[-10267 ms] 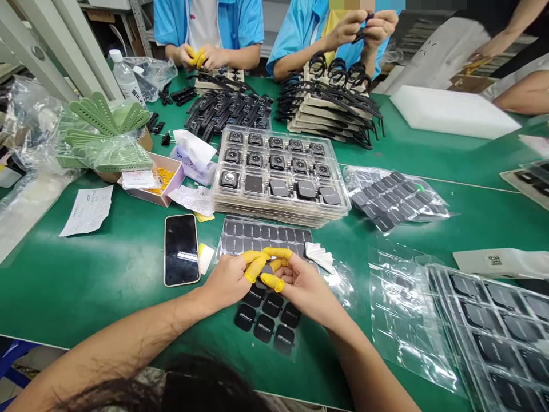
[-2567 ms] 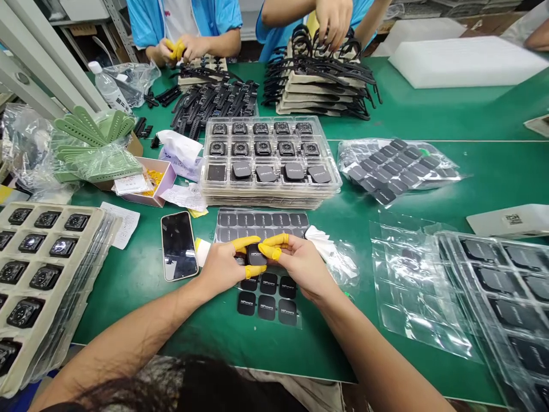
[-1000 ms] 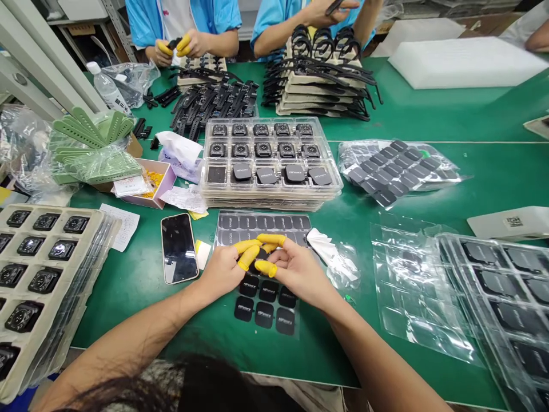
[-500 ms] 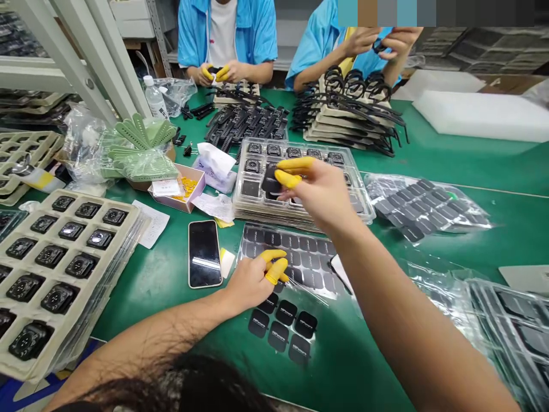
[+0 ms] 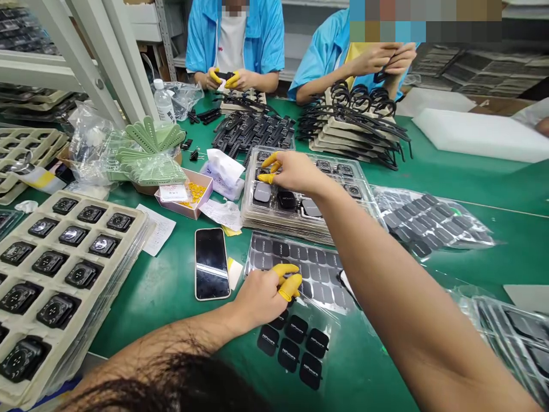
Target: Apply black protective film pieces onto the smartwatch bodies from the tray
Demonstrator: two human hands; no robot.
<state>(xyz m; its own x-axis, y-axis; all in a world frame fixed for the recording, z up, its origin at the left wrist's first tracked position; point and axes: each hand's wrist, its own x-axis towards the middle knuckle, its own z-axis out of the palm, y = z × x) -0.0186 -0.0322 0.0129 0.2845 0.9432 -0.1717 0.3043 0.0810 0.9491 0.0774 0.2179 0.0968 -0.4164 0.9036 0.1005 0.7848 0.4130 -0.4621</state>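
Right hand: The right hand is held out over the stacked clear plastic trays, above the far left cells.

Right fingers: The thumb and index finger, capped in yellow finger cots, are spread slightly apart around a dark pad; it is partly hidden, and whether it is pinched or released cannot be told.

Left hand: The left hand is laid at the near edge of the sheet of black pads.

Left fingers: 2 capped fingertips are curled close together against the sheet; whether anything is clamped cannot be told.

Edges: The near rim of the trays lies just beyond the far edge of the sheet. The right forearm passes above the right edge of the sheet. A phone lies just beside the left edge, with a small paper slip between them.

Room: Green bench mat is seen to the right of the loose black pads and under the right forearm. More mat is seen between the phone and a pulp tray of watches.

Change: At 1.0 s ago, both hands were together over the sheet; now they are well apart, with only the left hand at the sheet.
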